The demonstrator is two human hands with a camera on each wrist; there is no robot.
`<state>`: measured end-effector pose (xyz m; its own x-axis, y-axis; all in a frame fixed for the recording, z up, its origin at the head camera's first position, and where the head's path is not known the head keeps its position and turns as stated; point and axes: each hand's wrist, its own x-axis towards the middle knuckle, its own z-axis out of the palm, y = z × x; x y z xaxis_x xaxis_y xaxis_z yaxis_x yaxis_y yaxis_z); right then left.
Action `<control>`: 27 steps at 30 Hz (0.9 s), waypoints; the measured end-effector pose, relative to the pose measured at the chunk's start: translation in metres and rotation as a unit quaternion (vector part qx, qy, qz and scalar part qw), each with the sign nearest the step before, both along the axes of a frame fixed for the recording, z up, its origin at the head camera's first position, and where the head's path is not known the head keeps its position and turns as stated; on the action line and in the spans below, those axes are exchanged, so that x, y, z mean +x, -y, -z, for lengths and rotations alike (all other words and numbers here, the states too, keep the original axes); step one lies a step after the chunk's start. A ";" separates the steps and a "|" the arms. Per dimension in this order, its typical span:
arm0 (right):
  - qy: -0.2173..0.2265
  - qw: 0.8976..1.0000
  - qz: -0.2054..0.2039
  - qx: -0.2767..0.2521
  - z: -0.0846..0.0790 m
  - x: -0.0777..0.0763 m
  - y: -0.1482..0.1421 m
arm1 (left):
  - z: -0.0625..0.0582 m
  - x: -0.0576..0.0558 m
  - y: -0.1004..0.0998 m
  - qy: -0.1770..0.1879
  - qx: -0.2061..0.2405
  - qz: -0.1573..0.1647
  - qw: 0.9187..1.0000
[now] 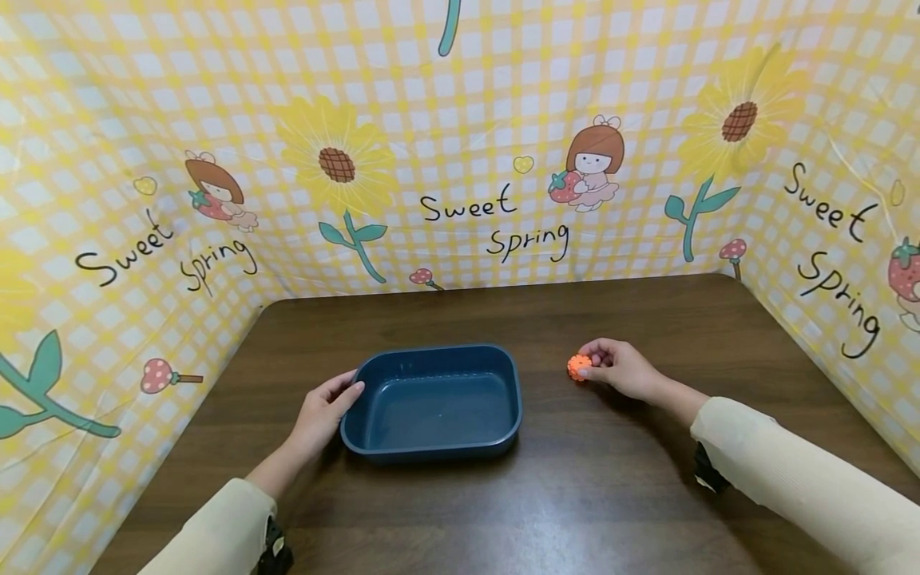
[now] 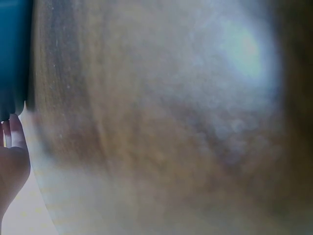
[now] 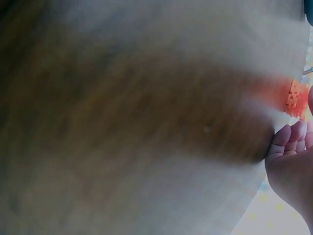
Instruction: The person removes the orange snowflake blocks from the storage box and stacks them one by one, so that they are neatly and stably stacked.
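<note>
A dark blue rectangular basin (image 1: pixel 438 411) with rounded corners sits on the brown table. My left hand (image 1: pixel 325 409) grips its left rim, thumb over the edge; in the left wrist view the fingers (image 2: pixel 16 131) reach the basin's wall (image 2: pixel 12 58). To the right of the basin, my right hand (image 1: pixel 624 369) pinches a small orange toothed piece (image 1: pixel 578 367), round and bumpy in outline, between thumb and fingers. The right wrist view shows the orange piece (image 3: pixel 295 99) at its right edge, with notched teeth along its side, near the curled fingers (image 3: pixel 281 139).
The wooden table (image 1: pixel 611 495) carries a bright reflection near its front. A yellow checked cloth (image 1: pixel 460 144) printed with flowers, cartoon figures and "Sweet Spring" hangs behind the table and along both sides. Light sleeves with dark wrist devices (image 1: pixel 707 469) cover both forearms.
</note>
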<state>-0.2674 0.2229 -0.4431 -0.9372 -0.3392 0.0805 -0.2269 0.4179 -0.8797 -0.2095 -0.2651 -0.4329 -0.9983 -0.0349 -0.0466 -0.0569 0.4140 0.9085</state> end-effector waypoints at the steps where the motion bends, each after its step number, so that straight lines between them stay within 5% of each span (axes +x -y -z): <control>1: 0.000 1.000 0.000 0.001 0.000 0.000 0.000 | 0.000 0.000 0.000 -0.001 -0.001 0.000 1.000; 27: -0.011 1.000 0.007 0.014 -0.010 -0.001 0.001 | -0.004 0.000 0.004 -0.015 0.007 0.004 1.000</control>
<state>-0.2683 0.2222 -0.4333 -0.9403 -0.3277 0.0919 -0.2396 0.4456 -0.8626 -0.2094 -0.2696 -0.4285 -0.9995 -0.0260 -0.0167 -0.0257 0.4011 0.9157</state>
